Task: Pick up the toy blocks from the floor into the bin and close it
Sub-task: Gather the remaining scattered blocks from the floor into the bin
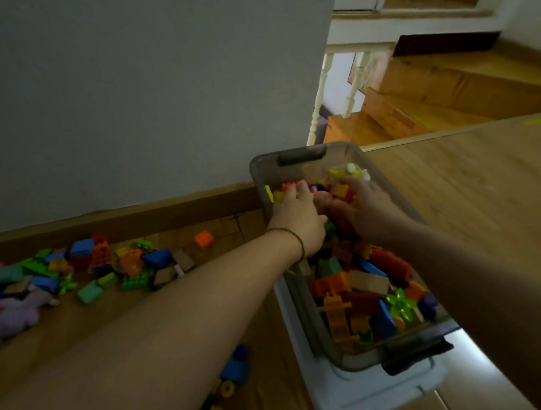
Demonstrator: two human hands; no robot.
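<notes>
Fingers (295, 192) of my left hand (298, 222) reach fairly straight, palm down, over the far end of the bin (259, 177); my right hand (368, 198) meets it from the right, its fingers bent inward against an orange piece, though blur hides whether they grip it or merely cup it; hands held this close together suggest, in my judgement, a scooped load being let go where the bin is least full. Within the bin the heaped blocks (363, 288) rise toward its near end; the scattered blocks (108, 265) lie on the floor along the skirting board (121, 217) to the left, within my left arm's sweep, so much of the task remains. Beneath the bin's near end shows the white lid (353, 396), seemingly kept there for closing. At the far left a purple soft toy (16, 315) lies among the blocks; a blue block (238, 367) and yellow letter pieces (225, 391) lie nearer me. Underfoot, the floor (468, 192) is pale wood; a plain grey wall (129, 86) rises behind; wooden stairs (446, 92) with white balusters (318, 106) climb at the far right.
</notes>
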